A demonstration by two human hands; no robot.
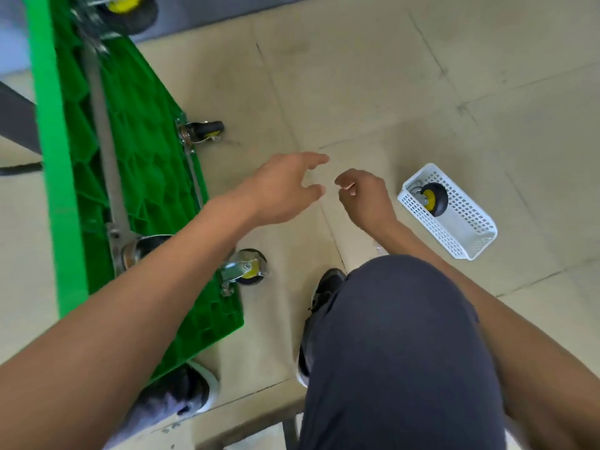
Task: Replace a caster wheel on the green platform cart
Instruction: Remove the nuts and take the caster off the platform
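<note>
The green plastic platform cart (143, 151) stands tipped on its side at the left, so its ribbed underside faces the person. 3 caster wheels show on it: a small black one with a yellow hub (206, 129) at the middle edge, a black one with a yellow hub in a silver bracket (248, 267) near the lower corner, and a larger one (125, 3) at the top of the view, partly cut off.

The left hand (282, 190) is in the air above the beige tiled floor (357, 76), fingers spread and relaxed, holding nothing. The right hand (363, 199) is just beside it, apart from it, with the fingers curled inward; I cannot tell if something small is pinched in them.

To the right, a white perforated plastic basket (461, 222) lies on the floor, and a loose black caster wheel with a yellow hub (433, 198) rests inside its far end.

The person's dark trouser knee (399, 336) and 2 dark shoes are below.
</note>
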